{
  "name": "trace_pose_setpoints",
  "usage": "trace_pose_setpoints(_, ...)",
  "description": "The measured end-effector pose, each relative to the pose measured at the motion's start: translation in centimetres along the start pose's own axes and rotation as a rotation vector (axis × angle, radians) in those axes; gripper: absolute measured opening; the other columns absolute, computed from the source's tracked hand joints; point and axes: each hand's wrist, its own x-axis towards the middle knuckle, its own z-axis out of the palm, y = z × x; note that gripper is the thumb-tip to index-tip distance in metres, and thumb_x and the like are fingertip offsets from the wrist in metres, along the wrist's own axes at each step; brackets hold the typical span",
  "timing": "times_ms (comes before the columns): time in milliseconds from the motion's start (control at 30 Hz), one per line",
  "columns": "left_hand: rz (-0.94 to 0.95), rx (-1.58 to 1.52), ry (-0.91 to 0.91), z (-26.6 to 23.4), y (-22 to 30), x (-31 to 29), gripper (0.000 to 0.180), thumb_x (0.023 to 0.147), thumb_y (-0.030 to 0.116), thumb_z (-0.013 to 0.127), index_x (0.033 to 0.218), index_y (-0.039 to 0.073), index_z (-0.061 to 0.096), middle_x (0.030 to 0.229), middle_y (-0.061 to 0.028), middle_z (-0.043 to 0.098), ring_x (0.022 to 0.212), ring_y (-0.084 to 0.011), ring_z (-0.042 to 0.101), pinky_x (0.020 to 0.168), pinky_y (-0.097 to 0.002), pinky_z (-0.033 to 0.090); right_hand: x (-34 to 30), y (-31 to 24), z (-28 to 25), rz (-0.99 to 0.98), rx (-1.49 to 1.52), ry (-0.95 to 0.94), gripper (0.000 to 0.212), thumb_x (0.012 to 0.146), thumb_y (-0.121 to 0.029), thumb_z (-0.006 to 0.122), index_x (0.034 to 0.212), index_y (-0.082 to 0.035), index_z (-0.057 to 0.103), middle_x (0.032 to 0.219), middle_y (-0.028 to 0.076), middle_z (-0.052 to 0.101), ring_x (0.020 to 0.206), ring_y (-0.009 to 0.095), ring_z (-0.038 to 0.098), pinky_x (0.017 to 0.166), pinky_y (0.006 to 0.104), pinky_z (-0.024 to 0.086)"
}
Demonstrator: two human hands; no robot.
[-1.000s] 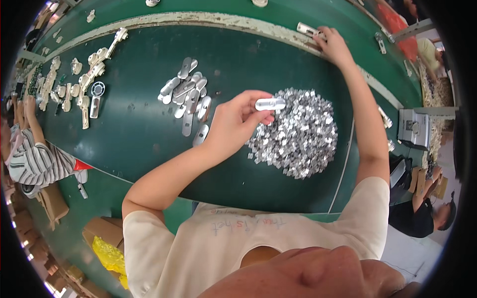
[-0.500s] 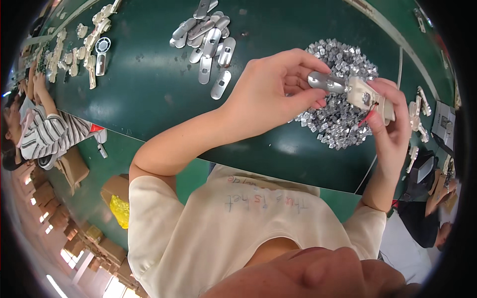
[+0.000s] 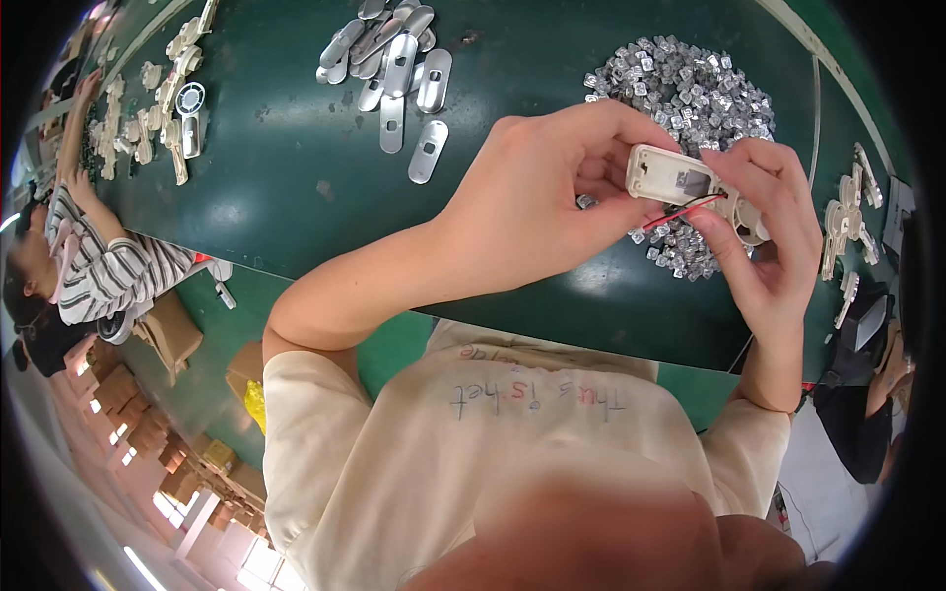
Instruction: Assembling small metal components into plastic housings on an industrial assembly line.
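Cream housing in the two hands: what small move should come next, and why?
Probably tuck the red wire inward with the right hand while the left hand steadies the cream housing: its open side shows to the camera, and the wire sticks out past its near edge.

Across the front of the cream shirt (image 3: 424, 463) worn by the person, a main row of lettering (image 3: 537, 396) in a thin, handwritten-looking script is shown upside down, mostly in blue-grey, with a few letters picked out in red. Nearer the hem, a shorter second row (image 3: 483, 355) is carried in red and grey; it is bent by the folds of the cloth and can be made out only in part.
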Motion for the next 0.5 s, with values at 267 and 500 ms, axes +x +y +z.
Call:
trace_pose_setpoints(267,-0.064,-0.036,0.071,-0.5,0.8,0.7,0.019,0.086,0.000,0.057,0.104,-0.004,0.052,0.096,-0.0095,0.062,0.083,-0.0111,0.061,0.071,-0.0232,0.053,1.5,-0.8,-0.1,0.009,-0.056,-0.018,0.032,0.066,-0.002,0.073,0.097,-0.002,0.064,0.089,0.010,0.053,0.075,0.020,0.056,0.062,0.0261,0.045)
trace_pose_setpoints(500,0.186,0.287,0.182,-0.1,-1.7,0.3,0.018,0.087,0.006,0.056,0.103,0.002,0.047,0.077,-0.0069,0.062,0.067,-0.0093,0.062,0.056,-0.0246,0.048,-0.4,0.2,2.8,0.402,0.285,-0.011,0.023,0.072,-0.003,0.071,0.090,-0.002,0.055,0.082,0.006,0.058,0.073,0.012,0.056,0.066,0.0242,0.045)
